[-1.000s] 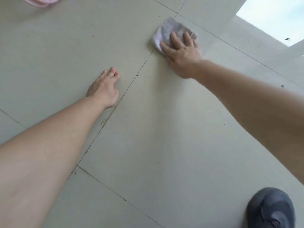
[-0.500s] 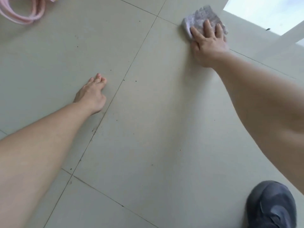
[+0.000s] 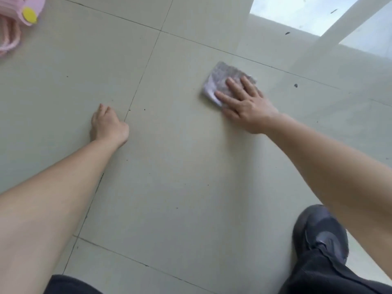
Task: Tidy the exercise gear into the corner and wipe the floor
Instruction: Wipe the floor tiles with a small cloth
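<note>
A small grey-white cloth (image 3: 220, 78) lies flat on the pale tiled floor (image 3: 182, 166). My right hand (image 3: 244, 102) presses on it with straight, spread fingers, covering its near right part. My left hand (image 3: 109, 125) rests on the floor to the left, propping me up, its fingers pointing away from me. A pink exercise item with a yellow spot (image 3: 19, 20) lies at the top left corner, partly out of view.
A dark shoe (image 3: 320, 232) and dark trouser leg stand at the bottom right. A bright window with a white frame (image 3: 331, 20) meets the floor at the top right. Small dark specks dot the tiles.
My right hand has dragged the cloth back toward me, away from the window. The view has tilted, so the pink item and my leg show more. My left hand stays planted.
</note>
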A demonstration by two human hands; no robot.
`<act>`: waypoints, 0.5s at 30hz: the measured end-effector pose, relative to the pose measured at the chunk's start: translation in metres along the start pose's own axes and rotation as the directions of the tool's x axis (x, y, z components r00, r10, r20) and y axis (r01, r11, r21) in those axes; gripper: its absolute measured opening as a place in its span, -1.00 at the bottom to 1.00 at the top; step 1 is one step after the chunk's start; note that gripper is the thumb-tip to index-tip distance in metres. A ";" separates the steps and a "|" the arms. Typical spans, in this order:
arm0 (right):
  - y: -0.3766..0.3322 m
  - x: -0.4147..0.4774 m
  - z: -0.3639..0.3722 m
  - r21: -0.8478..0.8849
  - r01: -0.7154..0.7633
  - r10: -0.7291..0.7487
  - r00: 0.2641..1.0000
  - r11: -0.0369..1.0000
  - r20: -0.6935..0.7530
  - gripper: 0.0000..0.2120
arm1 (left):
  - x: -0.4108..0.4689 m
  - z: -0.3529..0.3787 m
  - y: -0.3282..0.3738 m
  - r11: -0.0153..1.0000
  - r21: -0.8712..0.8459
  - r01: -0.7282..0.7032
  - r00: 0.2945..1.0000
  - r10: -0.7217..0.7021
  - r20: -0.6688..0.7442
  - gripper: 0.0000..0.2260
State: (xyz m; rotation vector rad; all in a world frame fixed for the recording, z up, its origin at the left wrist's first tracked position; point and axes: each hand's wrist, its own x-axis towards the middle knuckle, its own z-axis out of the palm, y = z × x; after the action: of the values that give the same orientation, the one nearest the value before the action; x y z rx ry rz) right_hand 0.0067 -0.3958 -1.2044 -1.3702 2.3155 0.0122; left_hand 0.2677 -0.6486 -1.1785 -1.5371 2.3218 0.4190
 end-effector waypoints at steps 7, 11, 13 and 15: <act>0.012 0.022 -0.013 0.176 -0.430 0.439 0.899 0.885 -0.010 -0.46 | -0.025 0.038 0.088 0.929 0.133 -0.346 0.937 0.349 0.003 -0.42; -0.030 -0.054 0.038 0.138 -0.179 0.193 0.976 0.974 -0.099 -0.51 | -0.023 0.034 0.089 0.909 0.250 -0.334 0.942 0.329 0.063 -0.41; -0.015 -0.085 0.045 0.069 0.044 -0.041 0.998 0.997 -0.045 -0.53 | -0.021 0.028 0.086 0.896 0.265 -0.357 0.934 0.337 0.117 -0.39; 0.029 -0.090 0.034 0.021 0.085 -0.085 0.996 0.996 -0.024 -0.55 | -0.021 0.023 0.087 0.892 0.271 -0.361 0.931 0.332 0.149 -0.38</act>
State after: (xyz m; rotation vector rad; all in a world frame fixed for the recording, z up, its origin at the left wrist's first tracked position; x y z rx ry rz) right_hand 0.0318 -0.2989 -1.2076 -1.4641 2.2672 -0.0556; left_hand 0.1969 -0.5888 -1.1848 -0.9433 2.4494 0.2096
